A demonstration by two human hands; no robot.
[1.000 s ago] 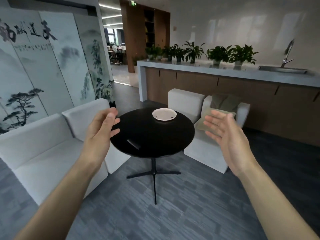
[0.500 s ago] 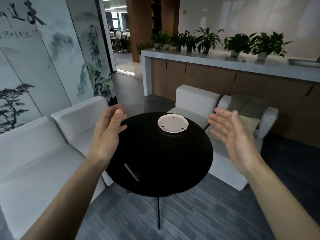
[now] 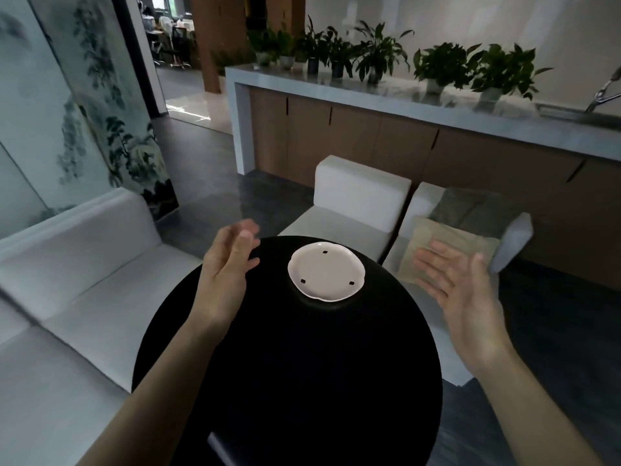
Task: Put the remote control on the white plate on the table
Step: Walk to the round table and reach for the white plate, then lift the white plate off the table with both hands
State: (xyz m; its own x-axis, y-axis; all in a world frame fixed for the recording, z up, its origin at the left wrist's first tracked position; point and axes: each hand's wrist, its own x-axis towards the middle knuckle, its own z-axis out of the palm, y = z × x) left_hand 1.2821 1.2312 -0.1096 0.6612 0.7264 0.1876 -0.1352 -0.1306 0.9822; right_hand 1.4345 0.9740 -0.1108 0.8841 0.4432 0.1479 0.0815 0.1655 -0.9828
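Observation:
A white scalloped plate with three small dark marks sits empty on the far side of a round black table. The black remote control lies near the table's front left edge, partly cut off by the frame bottom. My left hand hovers open just left of the plate, above the table's left part. My right hand is open too, palm turned inward, off the table's right edge. Neither hand touches anything.
A white sofa runs along the left. Two white armchairs with cushions stand behind the table. Farther back, a long grey counter carries several potted plants. Painted panels line the left wall.
The view has come closer to the table, which now fills the lower frame. The remote has slid toward the bottom edge of the view. Both hands stay open and raised.

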